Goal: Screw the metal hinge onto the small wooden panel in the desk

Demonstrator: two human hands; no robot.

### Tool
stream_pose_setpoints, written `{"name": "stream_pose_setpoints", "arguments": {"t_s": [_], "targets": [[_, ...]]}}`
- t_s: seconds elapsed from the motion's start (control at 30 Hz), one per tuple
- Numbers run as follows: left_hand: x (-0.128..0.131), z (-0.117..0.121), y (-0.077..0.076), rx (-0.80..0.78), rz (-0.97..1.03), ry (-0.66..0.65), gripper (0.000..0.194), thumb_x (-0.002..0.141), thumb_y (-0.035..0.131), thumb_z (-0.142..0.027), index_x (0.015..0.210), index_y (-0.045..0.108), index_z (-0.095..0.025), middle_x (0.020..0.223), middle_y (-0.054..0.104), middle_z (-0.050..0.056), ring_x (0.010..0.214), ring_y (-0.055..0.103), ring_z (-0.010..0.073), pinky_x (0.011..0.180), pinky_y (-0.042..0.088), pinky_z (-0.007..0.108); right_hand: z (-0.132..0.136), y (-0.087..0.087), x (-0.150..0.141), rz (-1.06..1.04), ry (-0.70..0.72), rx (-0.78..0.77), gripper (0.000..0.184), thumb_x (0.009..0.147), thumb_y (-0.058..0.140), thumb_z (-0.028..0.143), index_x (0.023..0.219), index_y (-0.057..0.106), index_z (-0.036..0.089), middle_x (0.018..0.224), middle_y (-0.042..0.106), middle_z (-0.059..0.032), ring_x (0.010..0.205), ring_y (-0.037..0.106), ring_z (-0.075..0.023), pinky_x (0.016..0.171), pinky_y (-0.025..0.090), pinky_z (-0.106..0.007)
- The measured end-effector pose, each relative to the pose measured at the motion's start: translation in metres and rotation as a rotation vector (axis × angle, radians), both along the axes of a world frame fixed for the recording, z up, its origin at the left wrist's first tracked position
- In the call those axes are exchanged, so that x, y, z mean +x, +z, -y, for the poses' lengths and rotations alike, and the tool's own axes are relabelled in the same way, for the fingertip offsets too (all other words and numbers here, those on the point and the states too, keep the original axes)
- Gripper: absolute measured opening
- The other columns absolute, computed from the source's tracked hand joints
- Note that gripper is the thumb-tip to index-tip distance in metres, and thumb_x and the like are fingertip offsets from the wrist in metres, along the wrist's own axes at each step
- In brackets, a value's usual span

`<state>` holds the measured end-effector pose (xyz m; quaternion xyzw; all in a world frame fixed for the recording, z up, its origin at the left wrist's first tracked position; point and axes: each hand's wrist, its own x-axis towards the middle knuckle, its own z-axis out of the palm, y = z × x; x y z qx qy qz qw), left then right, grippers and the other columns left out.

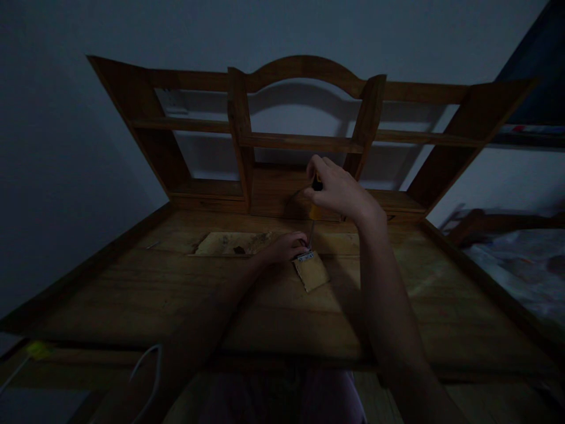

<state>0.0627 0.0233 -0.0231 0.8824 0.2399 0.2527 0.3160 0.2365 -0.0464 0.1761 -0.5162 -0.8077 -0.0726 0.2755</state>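
My right hand [335, 187] is closed around the yellow and black handle of a screwdriver [314, 212], held upright over the desk. Its thin shaft points down to a small metal hinge [305, 256]. The hinge lies at the far edge of a small square piece of wood or board [314, 272] with one rough side. My left hand [289, 246] is beside the hinge, fingers curled near the screwdriver's tip. Whether those fingers pinch a screw or press on the hinge is too dark and small to tell.
The wooden desk top [176, 294] carries a wooden shelf unit [304, 141] at its back. A torn pale strip [233, 242] runs across the desk, and a thin small object [153, 244] lies at left. A white cable [156, 365] hangs near the front edge. Bedding [521, 271] shows at right.
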Motion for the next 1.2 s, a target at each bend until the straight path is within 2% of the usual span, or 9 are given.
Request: {"name": "stream_pose_setpoints", "arguments": {"t_s": [0.2, 0.33, 0.5, 0.63, 0.8, 0.93, 1.07, 1.2], "targets": [[-0.0002, -0.0001, -0.0005, -0.005, 0.033, -0.023, 0.009, 0.095, 0.065, -0.027, 0.100, 0.065, -0.019, 0.102, 0.072, 0.004, 0.098, 0.067, 0.0196, 0.091, 0.052, 0.031, -0.0005, 0.0002, 0.0011, 0.027, -0.073, 0.000, 0.023, 0.092, 0.060, 0.036, 0.110, 0.058, 0.022, 0.111, 0.067, -0.0122, 0.101, 0.064, -0.0319, 0.089, 0.048, -0.047], [-0.0001, -0.0001, -0.0006, -0.010, 0.026, -0.017, 0.008, 0.094, 0.065, -0.027, 0.099, 0.064, -0.020, 0.101, 0.071, 0.003, 0.097, 0.067, 0.0183, 0.091, 0.052, 0.031, -0.0049, 0.0003, 0.0039, 0.046, -0.051, 0.014, 0.021, 0.097, 0.060, 0.043, 0.104, 0.059, 0.023, 0.110, 0.069, -0.0113, 0.105, 0.065, -0.0317, 0.089, 0.048, -0.046], [0.0003, -0.0003, -0.0009, -0.016, 0.027, -0.025, 0.009, 0.096, 0.064, -0.028, 0.099, 0.065, -0.019, 0.101, 0.072, 0.004, 0.097, 0.067, 0.0182, 0.091, 0.052, 0.030, -0.0036, 0.0013, 0.0020, 0.064, -0.027, 0.032, 0.012, 0.094, 0.059, 0.031, 0.104, 0.058, 0.024, 0.111, 0.068, -0.0098, 0.103, 0.065, -0.0302, 0.089, 0.048, -0.045], [0.0002, 0.0000, -0.0002, -0.030, 0.032, -0.036, 0.011, 0.095, 0.064, -0.028, 0.100, 0.064, -0.018, 0.100, 0.072, 0.005, 0.096, 0.067, 0.0189, 0.089, 0.052, 0.030, -0.0001, 0.0022, -0.0008, 0.023, -0.015, 0.009, 0.020, 0.087, 0.060, 0.028, 0.107, 0.057, 0.023, 0.111, 0.067, -0.0101, 0.103, 0.064, -0.0306, 0.092, 0.048, -0.046], [-0.0003, 0.0018, 0.0012, -0.021, 0.031, -0.019, 0.011, 0.095, 0.064, -0.030, 0.100, 0.064, -0.020, 0.100, 0.072, 0.004, 0.096, 0.067, 0.0185, 0.090, 0.051, 0.031, -0.0016, 0.0011, -0.0002, 0.022, -0.041, 0.000, 0.023, 0.093, 0.059, 0.036, 0.111, 0.058, 0.022, 0.115, 0.070, -0.0124, 0.104, 0.065, -0.0314, 0.090, 0.048, -0.046], [-0.0004, 0.0018, 0.0017, -0.022, 0.017, -0.018, 0.012, 0.095, 0.064, -0.031, 0.100, 0.065, -0.020, 0.100, 0.073, 0.004, 0.096, 0.067, 0.0181, 0.089, 0.052, 0.030, -0.0047, 0.0007, 0.0019, 0.055, -0.056, 0.028, 0.026, 0.095, 0.062, 0.043, 0.109, 0.062, 0.021, 0.109, 0.071, -0.0115, 0.101, 0.066, -0.0311, 0.087, 0.048, -0.044], [-0.0006, 0.0020, 0.0028, -0.026, 0.016, -0.022, 0.010, 0.095, 0.064, -0.030, 0.100, 0.065, -0.021, 0.102, 0.073, 0.004, 0.097, 0.067, 0.0184, 0.090, 0.052, 0.030, -0.0050, 0.0004, 0.0029, 0.073, -0.037, 0.052, 0.017, 0.092, 0.062, 0.031, 0.106, 0.061, 0.022, 0.111, 0.068, -0.0101, 0.100, 0.065, -0.0296, 0.089, 0.048, -0.044], [-0.0009, 0.0035, 0.0038, -0.029, 0.025, -0.028, 0.010, 0.095, 0.063, -0.029, 0.101, 0.065, -0.020, 0.102, 0.073, 0.004, 0.098, 0.068, 0.0193, 0.090, 0.052, 0.031, -0.0029, 0.0000, 0.0020, 0.034, -0.010, 0.019, 0.021, 0.086, 0.060, 0.026, 0.107, 0.058, 0.022, 0.115, 0.064, -0.0113, 0.104, 0.064, -0.0311, 0.093, 0.048, -0.046]]}}
